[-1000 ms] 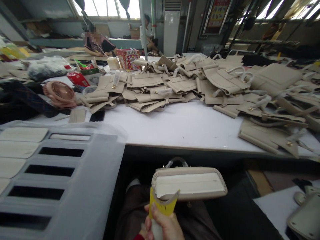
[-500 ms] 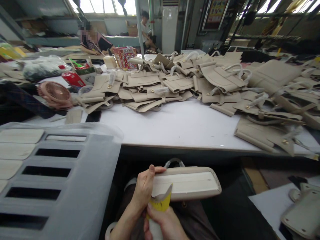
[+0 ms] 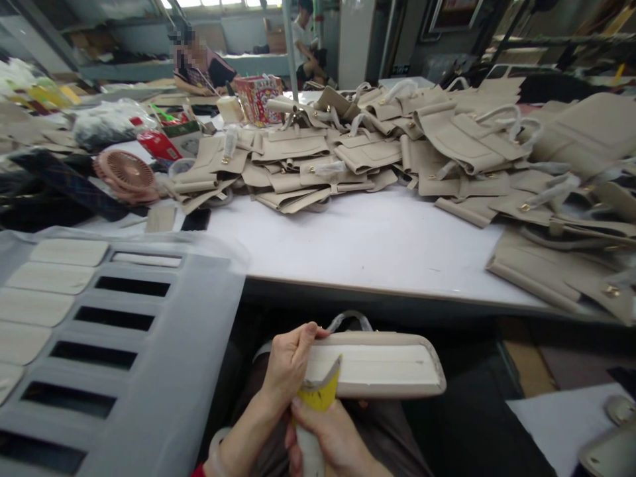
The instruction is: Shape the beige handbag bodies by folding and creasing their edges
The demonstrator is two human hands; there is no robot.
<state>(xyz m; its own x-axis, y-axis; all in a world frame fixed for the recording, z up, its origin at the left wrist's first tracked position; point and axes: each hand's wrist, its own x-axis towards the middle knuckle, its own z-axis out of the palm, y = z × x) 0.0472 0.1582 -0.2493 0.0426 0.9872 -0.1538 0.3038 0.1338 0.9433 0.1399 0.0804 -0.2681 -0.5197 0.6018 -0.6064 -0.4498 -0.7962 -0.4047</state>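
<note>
A beige handbag [image 3: 377, 368] lies on its side over my lap, its long pale bottom panel turned up toward me. Its plastic-wrapped handle [image 3: 352, 319] sticks out at the far side. My left hand [image 3: 291, 361] grips the bag's left end, thumb up and fingers partly hidden behind it. In my right hand [image 3: 325, 430] is a hand tool with a yellow, pointed, curved head [image 3: 320, 394] and a pale thick handle [image 3: 311, 454]. The tool's tip lies over the bottom panel near the left end; whether it touches cannot be told.
Beige unfinished bags [image 3: 293, 146] heap across the white table [image 3: 358, 232]. At left, a grey slotted rack [image 3: 189, 331] carries pale panels [image 3: 44, 308]. A pink fan [image 3: 126, 175] and a red patterned box [image 3: 261, 99] stand farther back. Two people [image 3: 199, 69] sit beyond the table.
The view has tilted down and turned slightly left. The bag, both hands and the tool keep nearly the same arrangement, the bag's right end shifting slightly rightward in view.
</note>
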